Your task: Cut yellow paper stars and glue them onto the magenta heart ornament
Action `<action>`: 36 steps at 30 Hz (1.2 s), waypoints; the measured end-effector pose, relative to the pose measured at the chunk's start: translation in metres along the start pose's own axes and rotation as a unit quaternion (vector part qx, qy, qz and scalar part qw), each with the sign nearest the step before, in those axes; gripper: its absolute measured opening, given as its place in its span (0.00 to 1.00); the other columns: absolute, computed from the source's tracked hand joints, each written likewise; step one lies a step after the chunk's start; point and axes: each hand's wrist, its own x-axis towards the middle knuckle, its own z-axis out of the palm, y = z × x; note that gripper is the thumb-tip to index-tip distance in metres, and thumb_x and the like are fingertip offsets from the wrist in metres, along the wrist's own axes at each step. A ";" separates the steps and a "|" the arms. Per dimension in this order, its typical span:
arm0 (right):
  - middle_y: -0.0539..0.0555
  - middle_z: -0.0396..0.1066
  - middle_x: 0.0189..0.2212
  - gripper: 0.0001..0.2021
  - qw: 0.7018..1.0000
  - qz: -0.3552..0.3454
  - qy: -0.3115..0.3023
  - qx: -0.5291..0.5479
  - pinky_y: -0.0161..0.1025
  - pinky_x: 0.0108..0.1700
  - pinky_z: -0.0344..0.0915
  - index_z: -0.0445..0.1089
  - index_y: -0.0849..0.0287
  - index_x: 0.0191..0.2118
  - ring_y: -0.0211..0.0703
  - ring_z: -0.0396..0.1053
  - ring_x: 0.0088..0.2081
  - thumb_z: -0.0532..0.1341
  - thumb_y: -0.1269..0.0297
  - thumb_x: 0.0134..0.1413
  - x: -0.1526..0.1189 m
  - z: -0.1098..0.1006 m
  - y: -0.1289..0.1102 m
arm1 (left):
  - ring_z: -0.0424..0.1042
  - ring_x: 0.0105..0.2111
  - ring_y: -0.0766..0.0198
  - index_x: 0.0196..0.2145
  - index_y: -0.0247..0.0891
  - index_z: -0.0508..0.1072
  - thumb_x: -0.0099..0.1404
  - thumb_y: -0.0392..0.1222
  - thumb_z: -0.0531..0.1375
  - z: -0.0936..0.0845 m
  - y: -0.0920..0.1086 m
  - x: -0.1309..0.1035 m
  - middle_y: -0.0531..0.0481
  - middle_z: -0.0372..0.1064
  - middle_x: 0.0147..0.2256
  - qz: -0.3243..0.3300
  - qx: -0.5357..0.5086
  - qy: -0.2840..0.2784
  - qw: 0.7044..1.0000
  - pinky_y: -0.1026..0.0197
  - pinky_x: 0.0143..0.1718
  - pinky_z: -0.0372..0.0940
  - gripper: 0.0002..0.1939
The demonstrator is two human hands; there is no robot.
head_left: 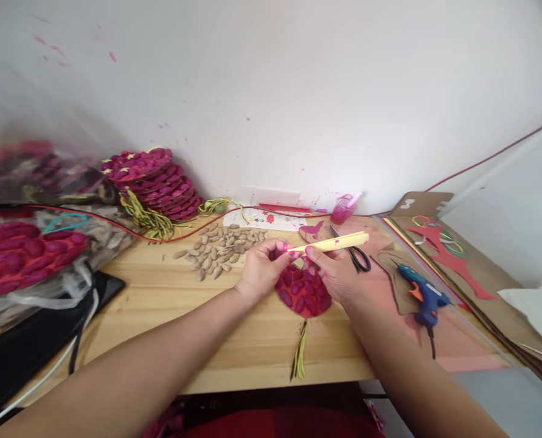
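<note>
Obs.: the left hand [262, 271] is pinching the near end of a folded yellow strip [346, 241] between thumb and fingertips. The right hand [339, 277] is gripping it just beside, thumb on the near face, and the strip's free end is pointing out past those fingers to the right.

Step, as judged: both hands are working at the strip's left end, perhaps creasing or aligning its layers. Handling it calls for a light pinch on both sides, with the layers lying even and the thin material not buckling.

Below the fingers, a red disc [306, 298] covered in magenta pieces is lying on the wooden table [161, 328], its yellow-green tassel [302, 353] hanging toward the wearer. Brown shells [213, 252] are lying scattered beyond and left of the left fingers. Black-handled scissors [362, 261] are resting right of the right fingers, partly under the strip; a blue glue gun [428, 307] is lying farther right.

Unclear: the hands are hiding the disc's upper edge and the strip's left end. A pale patch is showing between the hands; cannot tell what it is. The curled lower fingers are overlapping, so their contacts are not reading clearly. The left-side bag is running out of frame.
</note>
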 end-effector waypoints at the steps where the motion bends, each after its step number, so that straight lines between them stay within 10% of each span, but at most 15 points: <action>1: 0.48 0.68 0.17 0.14 1.000 0.002 0.002 0.001 0.32 0.20 0.55 0.74 0.61 0.25 0.32 0.60 0.19 0.74 0.56 0.40 -0.001 0.001 0.001 | 0.68 0.26 0.69 0.28 0.35 0.77 0.49 0.45 0.72 0.000 0.000 -0.001 0.52 0.73 0.27 0.004 0.011 -0.006 1.000 0.66 0.29 0.64 0.13; 17: 0.48 0.70 0.20 0.10 1.000 -0.007 -0.011 0.009 0.31 0.20 0.55 0.77 0.59 0.28 0.31 0.59 0.20 0.72 0.58 0.44 -0.004 0.006 0.003 | 0.76 0.41 0.61 0.37 0.39 0.81 0.55 0.40 0.70 0.001 -0.001 -0.008 0.47 0.79 0.40 0.057 0.048 0.001 0.997 0.60 0.47 0.70 0.11; 26: 0.52 0.77 0.29 0.10 1.000 -0.010 -0.001 0.027 0.37 0.36 0.68 0.77 0.58 0.29 0.39 0.71 0.30 0.73 0.59 0.43 -0.005 0.008 0.002 | 0.75 0.29 0.66 0.35 0.36 0.80 0.51 0.46 0.72 0.003 -0.001 -0.007 0.48 0.79 0.33 -0.092 -0.078 0.010 0.993 0.65 0.34 0.71 0.15; 36: 0.47 0.67 0.18 0.15 0.998 0.042 -0.012 -0.038 0.30 0.20 0.53 0.73 0.62 0.27 0.30 0.58 0.18 0.71 0.54 0.46 0.001 -0.002 0.003 | 0.72 0.24 0.70 0.30 0.34 0.78 0.49 0.47 0.73 0.000 -0.005 0.000 0.52 0.76 0.26 -0.094 -0.095 0.038 0.990 0.68 0.29 0.70 0.16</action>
